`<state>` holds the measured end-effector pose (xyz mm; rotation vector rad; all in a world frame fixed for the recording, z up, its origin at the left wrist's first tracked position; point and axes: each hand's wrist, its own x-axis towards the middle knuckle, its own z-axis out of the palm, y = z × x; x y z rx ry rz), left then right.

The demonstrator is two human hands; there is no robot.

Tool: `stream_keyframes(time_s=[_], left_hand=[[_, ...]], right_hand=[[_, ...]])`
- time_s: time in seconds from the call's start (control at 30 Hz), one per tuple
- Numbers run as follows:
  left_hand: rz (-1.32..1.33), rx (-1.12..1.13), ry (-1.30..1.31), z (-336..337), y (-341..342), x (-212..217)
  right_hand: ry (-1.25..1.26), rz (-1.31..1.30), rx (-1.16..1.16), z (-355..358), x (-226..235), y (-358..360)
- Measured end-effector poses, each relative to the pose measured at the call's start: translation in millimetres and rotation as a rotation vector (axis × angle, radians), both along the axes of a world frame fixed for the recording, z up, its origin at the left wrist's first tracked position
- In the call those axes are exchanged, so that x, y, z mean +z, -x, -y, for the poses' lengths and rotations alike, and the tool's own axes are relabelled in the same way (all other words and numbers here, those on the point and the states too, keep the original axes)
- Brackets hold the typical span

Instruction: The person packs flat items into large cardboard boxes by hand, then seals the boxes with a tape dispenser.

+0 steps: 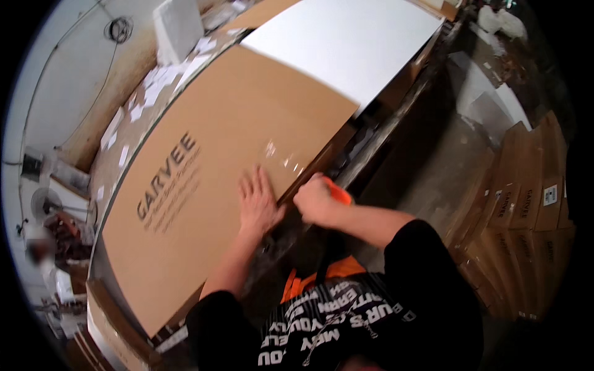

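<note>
A large flat brown cardboard carton (247, 93) with dark printing lies in front of me. My left hand (257, 199) rests flat on its top near the close edge, fingers stretched out and holding nothing. Just right of it, beside the carton's edge, my right hand (314, 199) is closed around an orange tool (336, 193) that looks like a tape dispenser; the hand covers much of it. Shiny clear tape (270, 148) shows on the carton beyond my left hand.
A white panel (346, 43) adjoins the carton's far end. Stacked brown cartons (520, 210) stand at the right. Paper scraps (154, 83) litter the surface along the wall, near a white foam block (178, 31). A fan (46, 203) and a blurred person (42, 247) are at far left.
</note>
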<state>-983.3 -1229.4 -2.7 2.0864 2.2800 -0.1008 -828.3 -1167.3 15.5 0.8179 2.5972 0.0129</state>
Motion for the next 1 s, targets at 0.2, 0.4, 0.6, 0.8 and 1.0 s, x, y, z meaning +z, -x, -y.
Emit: stream_keyframes(time_s=[0.2,0.4,0.6,0.8,1.0], left_hand=[[0.062,0.026,0.069,121.6,74.5,7.7],[-0.062,-0.222,0.127,235.5,154.8,11.3],[-0.027,-0.244,0.009,237.5,163.0,-7.6],[0.015,-0.247,-0.121,241.8,167.1,-22.0],[0.103,-0.283,-0.237,244.7,168.3,-31.9]], right_hand=[[0.241,-0.29,-0.477,54.5,-67.4,-76.3],[0.061,-0.408,-0.806,152.5,-50.1,-130.9],[-0.029,-0.886,-0.34,150.0,49.2,22.8],[0.192,-0.485,-0.216,118.6,125.6,201.4],[0.346,-0.066,-0.088,128.1,96.4,208.4]])
